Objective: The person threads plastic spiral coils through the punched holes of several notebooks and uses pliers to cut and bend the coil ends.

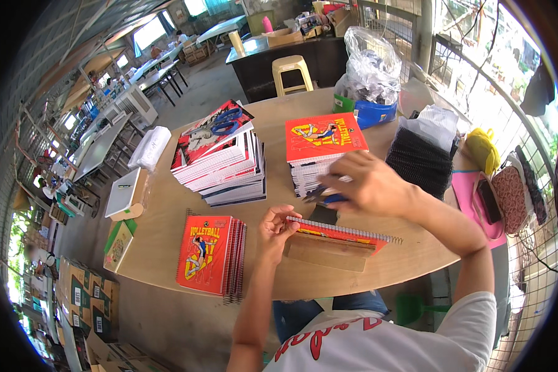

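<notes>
My left hand point(275, 230) pinches the left end of a red spiral notebook point(338, 230), held with its coil uppermost. Loose coil sticks out past the notebook's right end. A brown board point(328, 251) lies against its near side. Above the coil, my right hand point(373, 186) is closed on blue-handled pliers point(332, 199), their jaws pointing left; motion smears the fingers slightly. Beyond the pliers stands a stack of red-covered books point(325, 139). Finished-looking spiral notebooks point(206, 254) are piled left of my left hand.
A tall paper stack point(223, 170) carries blue scissors point(227, 122). Black coils point(420, 158) are heaped at the right, near a yellow bundle point(482, 150) and a phone point(488, 201). A bagged blue container point(375, 115) stands at the back. A white tray point(123, 193) sits at the left edge.
</notes>
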The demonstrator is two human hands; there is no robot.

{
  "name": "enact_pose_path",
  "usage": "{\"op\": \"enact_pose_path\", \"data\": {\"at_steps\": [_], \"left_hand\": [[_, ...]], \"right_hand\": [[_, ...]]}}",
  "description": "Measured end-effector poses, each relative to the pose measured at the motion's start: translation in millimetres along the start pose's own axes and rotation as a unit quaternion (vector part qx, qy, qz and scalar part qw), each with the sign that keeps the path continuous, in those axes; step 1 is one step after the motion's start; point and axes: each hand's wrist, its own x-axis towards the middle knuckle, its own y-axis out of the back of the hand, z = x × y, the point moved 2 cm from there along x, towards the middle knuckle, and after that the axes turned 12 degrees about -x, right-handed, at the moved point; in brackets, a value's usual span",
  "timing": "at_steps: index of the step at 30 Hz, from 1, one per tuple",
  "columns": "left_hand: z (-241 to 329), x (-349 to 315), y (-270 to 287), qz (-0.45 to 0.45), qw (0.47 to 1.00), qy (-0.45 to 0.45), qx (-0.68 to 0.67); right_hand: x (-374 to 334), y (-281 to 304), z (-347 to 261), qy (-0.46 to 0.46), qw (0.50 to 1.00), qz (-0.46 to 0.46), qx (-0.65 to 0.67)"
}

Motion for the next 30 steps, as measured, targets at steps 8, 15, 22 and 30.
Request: {"op": "enact_pose_path", "data": {"at_steps": [8,15,22,30], "left_hand": [[3.8,2.1,-4.9,0.037,0.999,0.014,-0.009],[3.9,1.3,-5.1,0.037,0.999,0.000,0.006],[-15.2,-9.2,3.2,0.023,0.986,-0.063,0.152],[128.7,-3.4,-37.3,0.197,0.866,-0.391,0.239]], "right_hand": [[50.6,-20.8,-38.6,0.228,0.961,0.004,-0.154],[44.3,-16.9,-45.2,0.175,0.951,-0.218,-0.134],[-33.4,-68.1,16.0,-0.254,0.922,-0.157,0.248],[-120.7,-70.8,24.5,-0.338,0.919,-0.071,0.190]]}}
